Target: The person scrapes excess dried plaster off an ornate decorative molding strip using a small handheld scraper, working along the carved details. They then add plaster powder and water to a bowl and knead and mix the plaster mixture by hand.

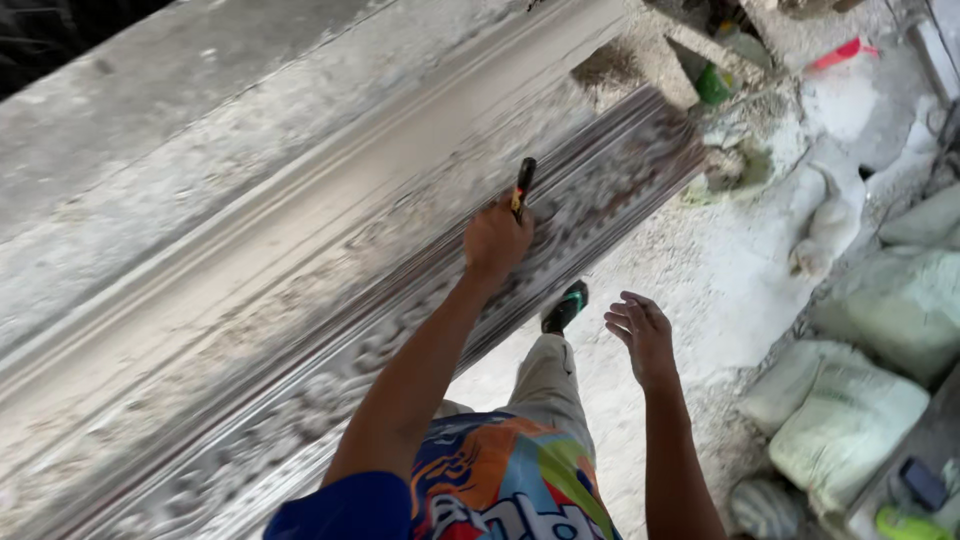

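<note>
My left hand (497,240) is closed around a slim tool with a black handle and red and yellow marks (522,186). It rests on a long grey moulded slab with ridges and carved relief (300,260) that runs diagonally across the view. My right hand (640,335) hangs in the air to the right of the slab, fingers apart, holding nothing. Below it are my leg and my dark shoe with a green patch (565,305) on the dusty ground.
Pale filled sacks (850,420) are piled at the right, beside a ledge bearing a dark flat object (922,483). White dust covers the ground (730,270). A green container (713,85) and a red item (838,54) lie at the far top right.
</note>
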